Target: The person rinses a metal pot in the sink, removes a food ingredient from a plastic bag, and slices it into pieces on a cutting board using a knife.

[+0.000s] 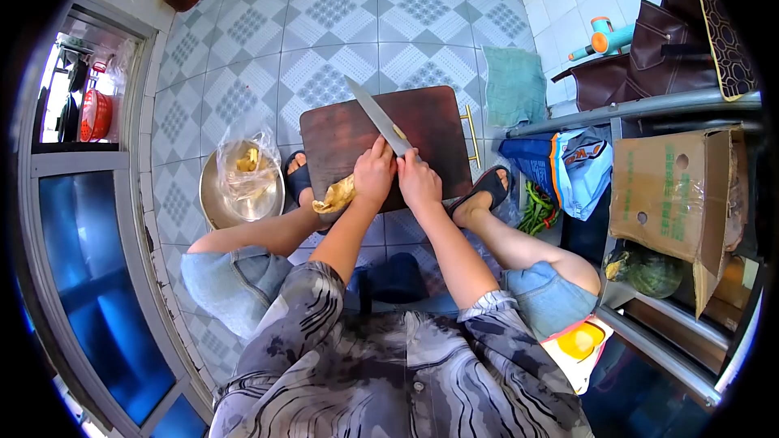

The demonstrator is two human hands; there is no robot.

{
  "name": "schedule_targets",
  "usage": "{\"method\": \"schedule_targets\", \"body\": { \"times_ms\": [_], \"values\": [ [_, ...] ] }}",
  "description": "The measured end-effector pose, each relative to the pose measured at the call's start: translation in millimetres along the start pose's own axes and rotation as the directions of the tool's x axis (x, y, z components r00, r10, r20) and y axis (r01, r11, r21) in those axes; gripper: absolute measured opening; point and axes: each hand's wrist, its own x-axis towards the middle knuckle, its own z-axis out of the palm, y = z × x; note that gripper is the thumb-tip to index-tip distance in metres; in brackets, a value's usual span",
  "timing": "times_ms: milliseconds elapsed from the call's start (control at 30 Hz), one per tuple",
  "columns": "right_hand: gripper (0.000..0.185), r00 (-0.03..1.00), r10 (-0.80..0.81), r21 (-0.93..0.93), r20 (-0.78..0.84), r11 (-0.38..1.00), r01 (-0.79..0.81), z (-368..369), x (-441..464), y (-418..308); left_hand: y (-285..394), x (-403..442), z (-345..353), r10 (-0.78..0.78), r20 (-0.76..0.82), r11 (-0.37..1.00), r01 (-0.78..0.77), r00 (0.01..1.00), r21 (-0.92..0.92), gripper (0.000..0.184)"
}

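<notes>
My right hand (419, 182) is closed around the handle end of a large kitchen knife (374, 112), whose blade points up and left over a dark wooden cutting board (357, 134). A small pale yellow piece (398, 131) sits against the blade. My left hand (375, 172) is beside the knife's near end with its fingers curled together; whatever is under them is hidden. Next to my left wrist, a knobbly tan piece that looks like ginger root (336, 195) lies at the board's near left edge.
A metal basin (213, 203) with a clear plastic bag (243, 174) of yellowish pieces stands left. Green peppers (535, 209), a blue-and-white bag (580, 174), a cardboard box (661, 186) and a metal rack (649, 105) are right. A teal cloth (515, 85) lies on the tiles.
</notes>
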Motion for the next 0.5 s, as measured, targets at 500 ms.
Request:
{"method": "schedule_targets", "body": {
  "times_ms": [500],
  "values": [
    [0.036,0.999,-0.036,0.055,-0.034,0.998,0.038,-6,-13,8,-3,3,0,0.021,0.012,0.999,-0.022,1.000,0.042,0.039]
  ]
}}
